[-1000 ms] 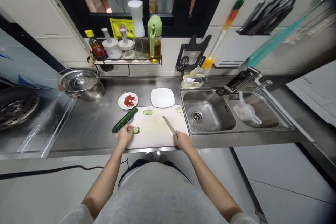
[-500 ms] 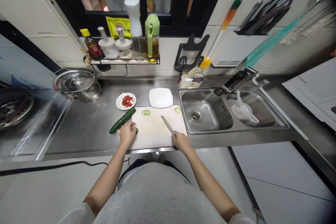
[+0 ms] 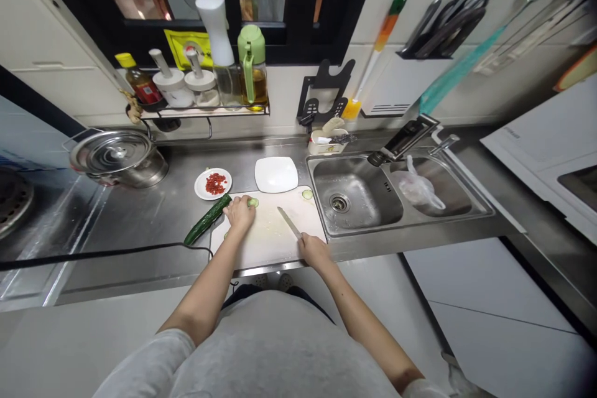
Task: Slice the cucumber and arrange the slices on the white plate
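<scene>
My left hand point(image 3: 241, 215) is at the upper left of the white cutting board point(image 3: 261, 247), its fingers closed on thin cucumber slices point(image 3: 253, 202) that stick out past the fingertips. Beside that hand a whole dark-green cucumber point(image 3: 205, 221) lies slanted, partly over the board's left edge. A bit of green shows under the left wrist, mostly hidden. My right hand point(image 3: 315, 250) grips a knife point(image 3: 290, 222) by its handle; the blade lies low over the board, pointing up and left. One more cucumber slice point(image 3: 307, 194) rests near the board's upper right corner.
Behind the board stand a white square plate point(image 3: 276, 175) and a small plate of chopped red pieces point(image 3: 213, 184). A double sink point(image 3: 359, 193) is to the right, a lidded steel pot point(image 3: 119, 158) to the left. Bottles stand on a rack point(image 3: 205, 113). A black cord point(image 3: 102, 254) crosses the left side.
My left hand has moved from the small green piece at the board's left edge up and right to the cucumber slices. My right hand still holds the knife in much the same place.
</scene>
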`<state>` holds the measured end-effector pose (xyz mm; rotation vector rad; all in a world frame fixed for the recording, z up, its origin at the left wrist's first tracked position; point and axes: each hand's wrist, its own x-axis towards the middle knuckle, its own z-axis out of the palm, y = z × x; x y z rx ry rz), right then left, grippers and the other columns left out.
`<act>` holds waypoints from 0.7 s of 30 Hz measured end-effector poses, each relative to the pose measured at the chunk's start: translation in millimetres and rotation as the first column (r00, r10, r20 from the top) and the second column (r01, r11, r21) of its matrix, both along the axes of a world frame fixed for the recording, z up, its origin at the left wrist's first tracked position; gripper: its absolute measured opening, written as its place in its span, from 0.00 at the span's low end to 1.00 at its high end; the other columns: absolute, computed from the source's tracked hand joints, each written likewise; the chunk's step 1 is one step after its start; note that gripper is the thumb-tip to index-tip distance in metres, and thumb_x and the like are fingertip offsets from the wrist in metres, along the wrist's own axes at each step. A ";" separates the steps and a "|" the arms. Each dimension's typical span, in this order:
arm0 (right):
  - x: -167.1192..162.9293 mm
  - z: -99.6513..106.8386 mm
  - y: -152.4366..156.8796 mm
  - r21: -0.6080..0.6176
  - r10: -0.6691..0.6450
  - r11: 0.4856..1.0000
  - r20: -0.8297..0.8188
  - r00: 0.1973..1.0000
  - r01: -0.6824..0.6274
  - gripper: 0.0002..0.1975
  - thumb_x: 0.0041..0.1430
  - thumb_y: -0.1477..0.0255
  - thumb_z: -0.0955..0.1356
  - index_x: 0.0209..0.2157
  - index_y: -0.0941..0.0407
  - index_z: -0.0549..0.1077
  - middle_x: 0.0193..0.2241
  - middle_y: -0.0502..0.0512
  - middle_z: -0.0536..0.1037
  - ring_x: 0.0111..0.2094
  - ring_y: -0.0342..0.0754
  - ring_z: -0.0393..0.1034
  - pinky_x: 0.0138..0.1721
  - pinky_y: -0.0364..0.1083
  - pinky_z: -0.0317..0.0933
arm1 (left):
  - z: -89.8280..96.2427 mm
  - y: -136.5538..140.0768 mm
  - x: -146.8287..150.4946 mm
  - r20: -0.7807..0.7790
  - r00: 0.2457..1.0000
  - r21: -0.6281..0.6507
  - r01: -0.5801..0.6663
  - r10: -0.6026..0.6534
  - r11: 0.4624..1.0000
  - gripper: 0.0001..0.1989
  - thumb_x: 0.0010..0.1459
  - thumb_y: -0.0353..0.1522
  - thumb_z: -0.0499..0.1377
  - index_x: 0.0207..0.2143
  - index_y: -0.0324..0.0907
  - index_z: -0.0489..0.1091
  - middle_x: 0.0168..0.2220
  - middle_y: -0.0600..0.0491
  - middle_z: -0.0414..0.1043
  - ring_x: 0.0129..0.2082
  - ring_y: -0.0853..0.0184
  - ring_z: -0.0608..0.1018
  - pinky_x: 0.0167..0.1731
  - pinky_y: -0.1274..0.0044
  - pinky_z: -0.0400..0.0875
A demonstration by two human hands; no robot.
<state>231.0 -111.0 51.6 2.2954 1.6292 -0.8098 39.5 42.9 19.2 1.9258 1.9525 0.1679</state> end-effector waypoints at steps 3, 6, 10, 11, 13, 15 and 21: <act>-0.7 1.5 -0.8 0.006 -0.008 1.000 -0.007 1.000 0.008 0.18 0.67 0.68 0.54 0.47 0.55 0.71 0.43 0.63 0.78 0.45 0.53 0.73 0.41 0.48 0.61 | -3.0 5.7 1.8 -0.032 0.999 -0.011 0.016 -0.016 1.000 0.15 0.59 0.35 0.53 0.47 0.47 0.71 0.50 0.44 0.69 0.53 0.51 0.67 0.49 0.61 0.54; -0.8 1.8 -1.3 0.022 -0.011 1.000 -0.010 1.000 0.011 0.18 0.67 0.68 0.54 0.46 0.55 0.71 0.42 0.63 0.79 0.45 0.54 0.74 0.40 0.48 0.61 | -6.1 8.3 3.3 -0.031 0.999 -0.010 0.042 -0.043 0.999 0.13 0.58 0.32 0.53 0.45 0.47 0.71 0.50 0.44 0.69 0.53 0.52 0.67 0.49 0.62 0.55; 0.0 0.9 -1.7 0.034 -0.009 0.999 -0.008 1.000 0.010 0.18 0.67 0.68 0.54 0.46 0.55 0.71 0.42 0.63 0.79 0.44 0.54 0.74 0.40 0.48 0.61 | -8.7 10.6 4.5 -0.024 0.998 -0.003 0.054 -0.054 0.999 0.14 0.57 0.31 0.53 0.46 0.47 0.70 0.50 0.44 0.69 0.53 0.52 0.67 0.48 0.63 0.55; 0.2 0.5 -1.8 0.036 -0.009 0.999 -0.008 1.000 0.010 0.18 0.67 0.68 0.54 0.46 0.55 0.71 0.42 0.63 0.79 0.44 0.54 0.74 0.40 0.48 0.61 | -9.0 11.2 4.4 -0.028 0.998 -0.003 0.050 -0.050 0.999 0.14 0.57 0.31 0.53 0.46 0.47 0.70 0.50 0.44 0.69 0.53 0.52 0.67 0.48 0.63 0.55; 0.6 -0.4 -1.9 0.042 -0.010 0.999 -0.011 1.000 0.010 0.18 0.67 0.69 0.54 0.46 0.55 0.71 0.42 0.62 0.79 0.44 0.54 0.74 0.40 0.48 0.61 | -9.3 12.4 3.5 -0.037 0.998 -0.006 0.049 -0.049 0.999 0.14 0.57 0.32 0.54 0.46 0.47 0.70 0.49 0.44 0.70 0.52 0.52 0.68 0.48 0.63 0.56; 0.9 -1.5 -2.2 0.045 -0.008 0.999 -0.016 1.000 0.008 0.18 0.67 0.69 0.54 0.46 0.55 0.72 0.42 0.62 0.79 0.45 0.53 0.74 0.41 0.48 0.61 | -9.4 13.4 2.4 -0.040 0.997 -0.009 0.058 -0.058 0.998 0.13 0.57 0.32 0.55 0.44 0.47 0.70 0.49 0.45 0.70 0.52 0.52 0.68 0.48 0.63 0.56; 1.1 -3.2 -2.5 0.048 -0.010 0.999 -0.023 1.000 0.011 0.18 0.67 0.68 0.55 0.47 0.55 0.71 0.42 0.62 0.79 0.45 0.53 0.73 0.41 0.47 0.61 | -6.3 15.3 3.7 0.005 0.996 -0.010 0.090 -0.090 0.996 0.08 0.56 0.30 0.54 0.38 0.45 0.70 0.44 0.49 0.75 0.48 0.56 0.71 0.46 0.66 0.56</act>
